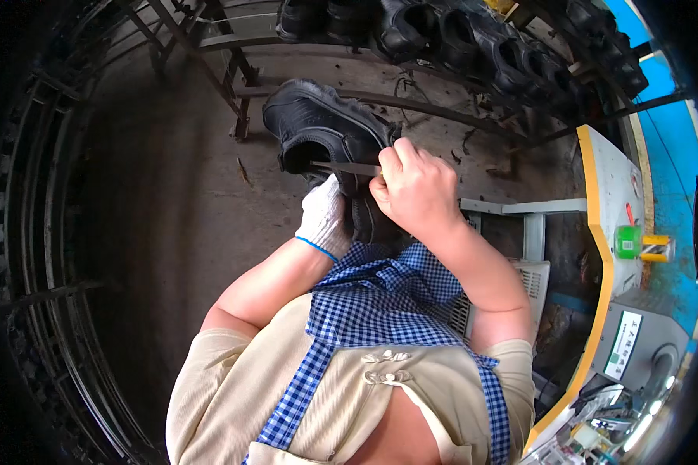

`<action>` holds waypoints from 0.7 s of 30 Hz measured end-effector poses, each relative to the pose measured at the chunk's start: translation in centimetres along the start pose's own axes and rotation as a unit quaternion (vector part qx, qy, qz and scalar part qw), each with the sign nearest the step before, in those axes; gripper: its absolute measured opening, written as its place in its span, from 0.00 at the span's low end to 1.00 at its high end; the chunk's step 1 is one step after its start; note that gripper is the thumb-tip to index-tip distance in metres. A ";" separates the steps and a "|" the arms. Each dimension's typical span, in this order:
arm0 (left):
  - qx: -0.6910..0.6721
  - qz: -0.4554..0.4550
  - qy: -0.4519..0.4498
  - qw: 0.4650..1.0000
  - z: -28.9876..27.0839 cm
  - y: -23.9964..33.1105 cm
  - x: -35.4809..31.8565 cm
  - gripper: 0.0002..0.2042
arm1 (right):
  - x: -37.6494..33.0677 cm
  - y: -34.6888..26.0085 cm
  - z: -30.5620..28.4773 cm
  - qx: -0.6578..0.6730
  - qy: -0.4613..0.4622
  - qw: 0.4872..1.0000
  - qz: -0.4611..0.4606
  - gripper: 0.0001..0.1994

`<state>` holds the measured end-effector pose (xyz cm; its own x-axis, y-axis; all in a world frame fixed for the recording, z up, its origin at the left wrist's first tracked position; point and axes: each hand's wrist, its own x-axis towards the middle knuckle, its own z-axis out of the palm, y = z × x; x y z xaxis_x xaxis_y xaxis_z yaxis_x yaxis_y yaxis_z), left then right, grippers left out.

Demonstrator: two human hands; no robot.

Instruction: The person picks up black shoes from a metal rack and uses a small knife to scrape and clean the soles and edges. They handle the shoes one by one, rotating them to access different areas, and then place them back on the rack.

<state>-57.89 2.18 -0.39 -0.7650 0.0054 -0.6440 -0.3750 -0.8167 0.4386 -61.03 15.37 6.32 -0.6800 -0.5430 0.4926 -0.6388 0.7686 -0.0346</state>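
Observation:
In front of me a black shoe is tilted on its side, its thick sole edge turned up and away and its opening facing me. My left hand, in a white knit glove with a blue cuff edge, grips the shoe near the opening; its fingertips are partly hidden. Bare, my right hand is closed around a narrow pointed knife. The blade points left across the shoe's collar, with its tip at the opening. Most of the handle is hidden in my fist. More black shoe material lies below, over my checked apron.
Several black shoes stand on a metal rack ahead and to the right. Metal frames run along the left. At right, a yellow-edged sewing machine table carries a grey machine and a green thread spool.

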 end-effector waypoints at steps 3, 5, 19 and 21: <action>-0.045 -0.021 -0.045 0.998 0.1 0.3 0.1 0.14 | -0.1 0.9 0.9 0.025 0.045 0.998 0.034 0.09; -0.040 -0.024 -0.043 0.998 0.9 0.8 -0.8 0.14 | -0.4 1.3 1.0 0.073 0.050 0.994 0.063 0.09; -0.020 0.035 -0.120 0.992 -1.9 1.0 1.3 0.17 | -5.7 7.2 2.3 0.040 0.034 0.976 0.213 0.12; 0.001 0.051 -0.078 0.996 -1.7 1.3 1.1 0.19 | -7.1 10.5 2.6 -0.007 0.004 0.958 0.287 0.11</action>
<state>-58.36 0.18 -1.58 -0.8711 0.0123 -0.4909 -0.2923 -0.8163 0.4982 -63.79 26.43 0.18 -0.9150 -0.0265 0.4026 -0.1552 0.9442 -0.2907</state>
